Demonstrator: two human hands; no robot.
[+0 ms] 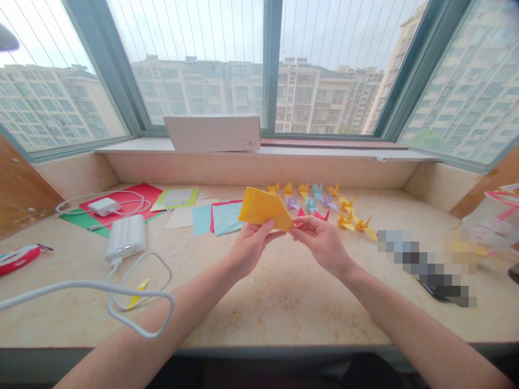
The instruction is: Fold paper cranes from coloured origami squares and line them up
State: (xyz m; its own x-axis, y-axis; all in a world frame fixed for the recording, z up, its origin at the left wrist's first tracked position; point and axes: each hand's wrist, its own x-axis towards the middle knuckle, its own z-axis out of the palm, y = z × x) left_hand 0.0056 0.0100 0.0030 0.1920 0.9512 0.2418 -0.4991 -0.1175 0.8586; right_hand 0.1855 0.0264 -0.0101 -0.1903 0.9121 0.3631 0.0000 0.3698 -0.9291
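Observation:
A folded sheet of yellow origami paper [265,208] is held up above the counter between both hands. My left hand [255,240] grips its lower edge, thumb on the near face. At the paper's lower right corner, my right hand [320,240] pinches with thumb and fingertips. Behind the hands stand several folded paper cranes in yellow, blue, purple and red, among them a yellow crane [364,222] and a light blue crane [318,190]. Just left of the held paper lie light blue paper squares [227,217] with a red sheet partly under them.
On the left are a white power bank [126,236] with a looping white cable [140,286], a charger [104,207] on red and green sheets, and a red cutter [20,259]. A pixelated object [425,267] lies right. A white box [214,134] stands on the sill.

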